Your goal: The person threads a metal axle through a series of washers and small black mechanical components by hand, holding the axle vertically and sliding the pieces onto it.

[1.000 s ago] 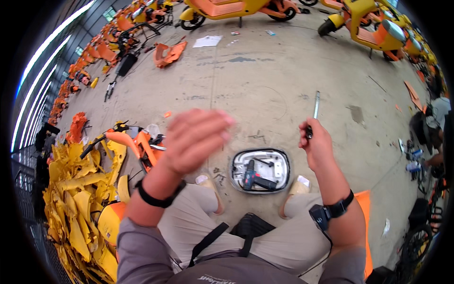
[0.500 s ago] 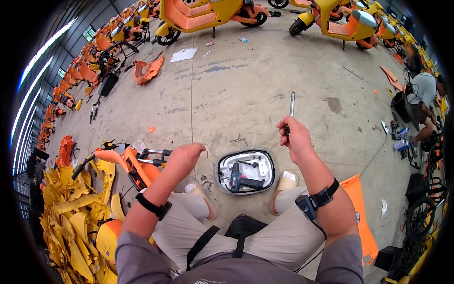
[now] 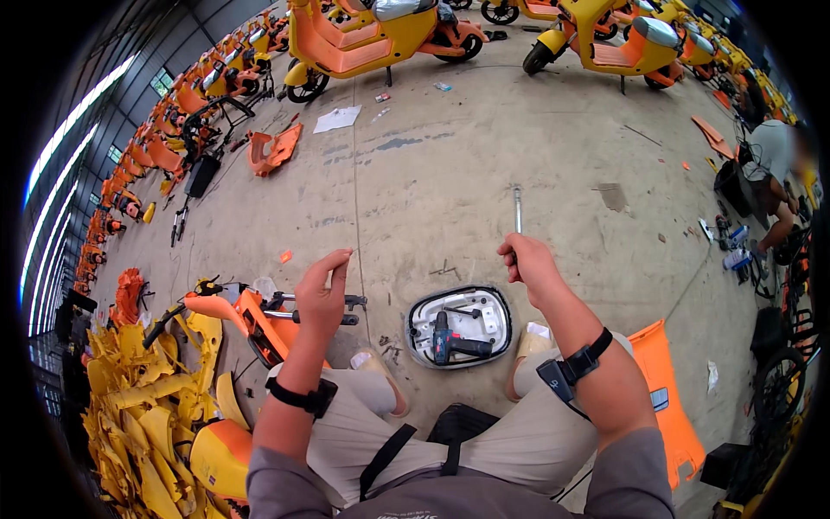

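Clasping chrome-shafted hand tool [image 3: 518,212]: right hand [image 3: 531,266], grip unchanged | left hand [image 3: 321,292]: shifted left, half-curled, nothing visible in it | hands well apart | tool held one-handed

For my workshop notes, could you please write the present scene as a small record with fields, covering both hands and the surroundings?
Left hand: left hand raised, nothing visible in it
Right hand: right hand grips a silver bar tool, its lower end hidden
Middle: tray-like part holding a drill
Left side: yellow panel pile, orange handlebar assembly
Right side: orange panel; co-worker farther off
Far side: yellow-and-orange scooters
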A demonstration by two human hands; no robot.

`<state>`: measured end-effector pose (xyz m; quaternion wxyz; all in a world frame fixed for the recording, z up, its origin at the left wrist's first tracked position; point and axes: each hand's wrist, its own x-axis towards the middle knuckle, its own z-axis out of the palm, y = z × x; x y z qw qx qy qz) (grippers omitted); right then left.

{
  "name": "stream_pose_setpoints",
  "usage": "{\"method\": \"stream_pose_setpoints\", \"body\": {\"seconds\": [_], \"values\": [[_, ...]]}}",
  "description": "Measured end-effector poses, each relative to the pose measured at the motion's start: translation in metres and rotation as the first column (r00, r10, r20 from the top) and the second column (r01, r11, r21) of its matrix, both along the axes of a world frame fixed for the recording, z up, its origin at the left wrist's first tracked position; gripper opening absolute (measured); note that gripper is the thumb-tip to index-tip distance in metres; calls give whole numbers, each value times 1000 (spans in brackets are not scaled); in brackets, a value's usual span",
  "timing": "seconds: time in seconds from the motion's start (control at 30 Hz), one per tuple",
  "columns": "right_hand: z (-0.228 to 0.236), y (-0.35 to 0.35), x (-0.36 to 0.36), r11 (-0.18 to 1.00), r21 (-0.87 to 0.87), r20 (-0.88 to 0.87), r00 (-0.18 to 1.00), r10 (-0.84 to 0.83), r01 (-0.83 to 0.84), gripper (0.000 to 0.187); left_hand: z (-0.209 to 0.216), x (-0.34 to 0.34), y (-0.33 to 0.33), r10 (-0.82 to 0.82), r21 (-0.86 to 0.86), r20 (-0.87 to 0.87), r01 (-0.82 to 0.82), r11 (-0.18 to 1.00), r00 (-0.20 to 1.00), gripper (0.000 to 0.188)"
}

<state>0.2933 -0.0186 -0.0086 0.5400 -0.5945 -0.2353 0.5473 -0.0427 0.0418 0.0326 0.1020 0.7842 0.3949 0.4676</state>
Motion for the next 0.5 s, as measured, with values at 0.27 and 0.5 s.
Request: {"method": "stream_pose_setpoints", "body": {"seconds": [0.27,0.5], "values": [[14,-11,-35,962,225,-386,892,234,-155,26,-13,14,-27,33,-515,586,341,787,810,22],[32,-16,-43,862,316,-206,859,469,-395,37,-31,45,-33,169,-673,717,609,420,676,31]]}}
